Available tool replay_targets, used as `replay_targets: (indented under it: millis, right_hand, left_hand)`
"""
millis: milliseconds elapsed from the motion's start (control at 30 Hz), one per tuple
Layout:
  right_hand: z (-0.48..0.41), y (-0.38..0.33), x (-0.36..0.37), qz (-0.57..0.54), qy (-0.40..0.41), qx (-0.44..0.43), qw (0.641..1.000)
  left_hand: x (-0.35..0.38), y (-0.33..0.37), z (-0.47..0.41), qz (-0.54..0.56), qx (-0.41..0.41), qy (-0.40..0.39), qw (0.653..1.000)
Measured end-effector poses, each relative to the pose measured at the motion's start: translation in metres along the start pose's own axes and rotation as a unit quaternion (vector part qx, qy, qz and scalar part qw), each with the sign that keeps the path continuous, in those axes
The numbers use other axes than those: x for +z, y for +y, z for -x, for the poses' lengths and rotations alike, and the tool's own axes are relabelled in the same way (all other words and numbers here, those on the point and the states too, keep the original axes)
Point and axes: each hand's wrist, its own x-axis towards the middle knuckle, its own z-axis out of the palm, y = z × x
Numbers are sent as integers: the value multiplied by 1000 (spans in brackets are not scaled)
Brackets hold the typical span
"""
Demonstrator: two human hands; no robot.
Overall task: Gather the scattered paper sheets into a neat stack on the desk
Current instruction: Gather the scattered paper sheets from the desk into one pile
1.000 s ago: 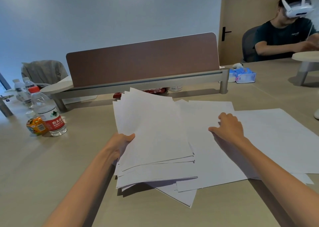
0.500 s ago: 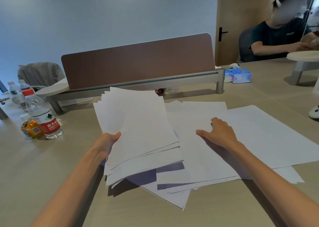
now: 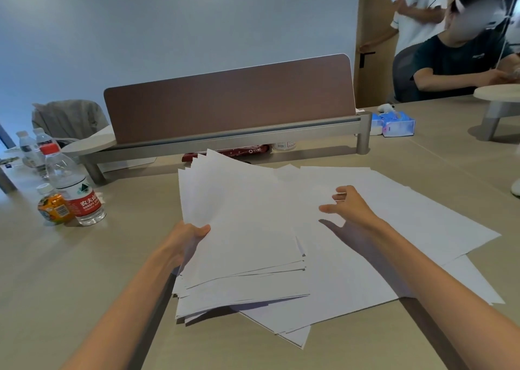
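My left hand (image 3: 189, 236) grips the left edge of a loose, fanned stack of white paper sheets (image 3: 239, 229), thumb on top, holding it tilted above the desk (image 3: 70, 271). More white sheets (image 3: 408, 223) lie spread flat on the desk to the right and under the stack. My right hand (image 3: 349, 205) hovers just above these spread sheets with its fingers loosely spread and holding nothing; its shadow falls on the paper below it.
A brown divider panel (image 3: 230, 102) on a metal rail crosses the desk behind the papers. Water bottles (image 3: 74, 189) and a small orange bottle (image 3: 52, 207) stand at the left. A blue tissue pack (image 3: 396, 123) lies at the back right. Two people are at the far right.
My right hand has lifted off the spread sheets and opened its fingers. The stack in my left hand has shifted slightly right over the spread sheets.
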Motion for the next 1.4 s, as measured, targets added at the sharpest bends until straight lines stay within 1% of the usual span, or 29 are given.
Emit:
replay_targets:
  millis: [67, 100, 233, 300, 400, 467, 600, 767, 833, 900, 967, 1100, 1233, 1333, 1400]
  right_hand:
    - [-5, -6, -4, -83, -4, 53, 995]
    - [-4, -10, -6, -99, -13, 64, 993]
    - [-5, -7, -12, -58, -29, 60, 996]
    - [-2, -4, -11, -44, -36, 62, 996]
    - [-3, 0, -11, 5, -38, 63, 997]
    - [-3, 0, -13, 4, -14, 43, 999]
    - [-6, 0, -23, -20, 70, 15, 997]
    - [-11, 4, -34, -7, 154, -5, 988]
    - [-13, 0, -39, -53, 180, 5, 982]
    - [-12, -7, -45, -126, 199, 21, 972]
    - [-12, -16, -51, -184, 204, 28, 961]
    - [-8, -33, -56, -257, 200, 15, 945]
    - [-3, -45, -55, -288, 181, 6, 940]
    - [0, -50, -53, -304, 166, 4, 938]
    - [0, -53, -54, -314, 152, 0, 937]
  left_hand:
    - [5, -3, 0, -8, 2, 9, 1000]
    - [6, -3, 0, -10, 2, 10, 1000]
    - [5, -4, -2, -11, 1, 5, 1000]
    - [5, -4, -2, 2, -4, 0, 1000]
    - [2, -3, -3, 25, -9, -7, 1000]
    - [-2, 0, -2, 38, -19, -11, 999]
    - [-11, 12, 2, 47, -23, -17, 998]
    - [-26, 39, 1, 60, 18, 6, 998]
    - [-31, 47, 3, 60, 27, 9, 998]
    - [-31, 52, 5, 67, 37, 12, 997]
    - [-34, 52, 5, 63, 63, 38, 995]
    - [-38, 48, 4, 77, 49, 101, 991]
    - [-42, 48, 2, 82, 59, 183, 978]
    - [-46, 53, 1, 84, 52, 242, 965]
    - [-46, 56, 1, 80, 53, 259, 961]
